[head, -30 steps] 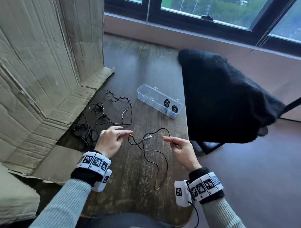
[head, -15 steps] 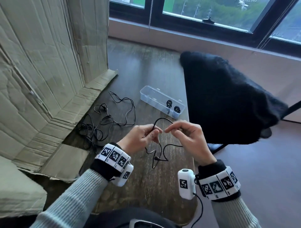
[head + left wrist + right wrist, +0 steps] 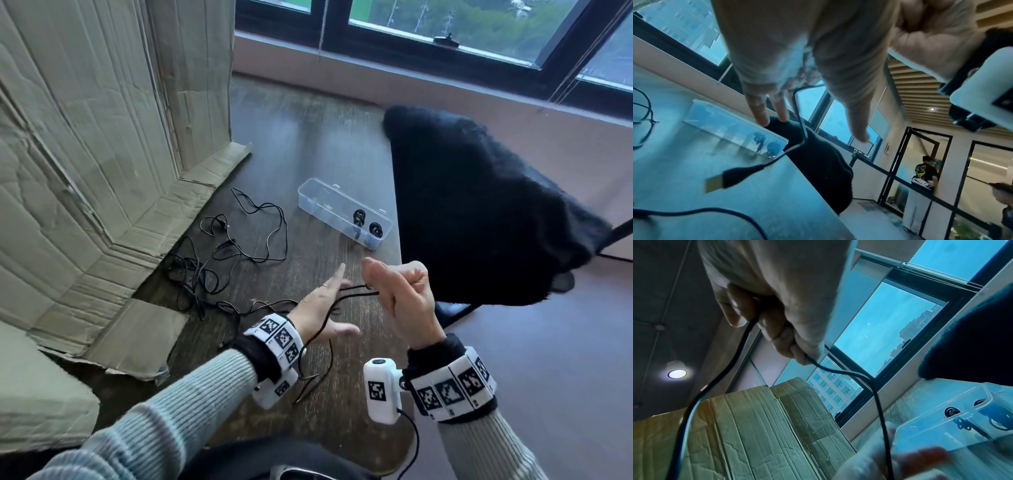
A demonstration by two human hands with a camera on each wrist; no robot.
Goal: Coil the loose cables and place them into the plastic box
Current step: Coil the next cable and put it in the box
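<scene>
— Over the dark wooden table (image 3: 308,144), what have we got w/ the fingers?

— Our right hand (image 3: 406,294) has fingers curled, pinching the thin black cable (image 3: 356,291). Our left hand (image 3: 323,308) is spread, fingers straight & apart; cable runs across it, loose.

— Which way does the cable go?

— From the pinch it runs left over the left hand, then hangs down toward us. Its gold USB plug (image 3: 715,183) dangles below the wrist.

— And the box?

— Clear rectangular plastic box (image 3: 318,195) sits beyond the hands near the table's right edge, long axis slanting far-left to near-right, two small black coils (image 3: 368,221) in its near end. Tangle of loose black cables (image 3: 205,270) lies left, by the crumpled cardboard (image 3: 102,154).
</scene>
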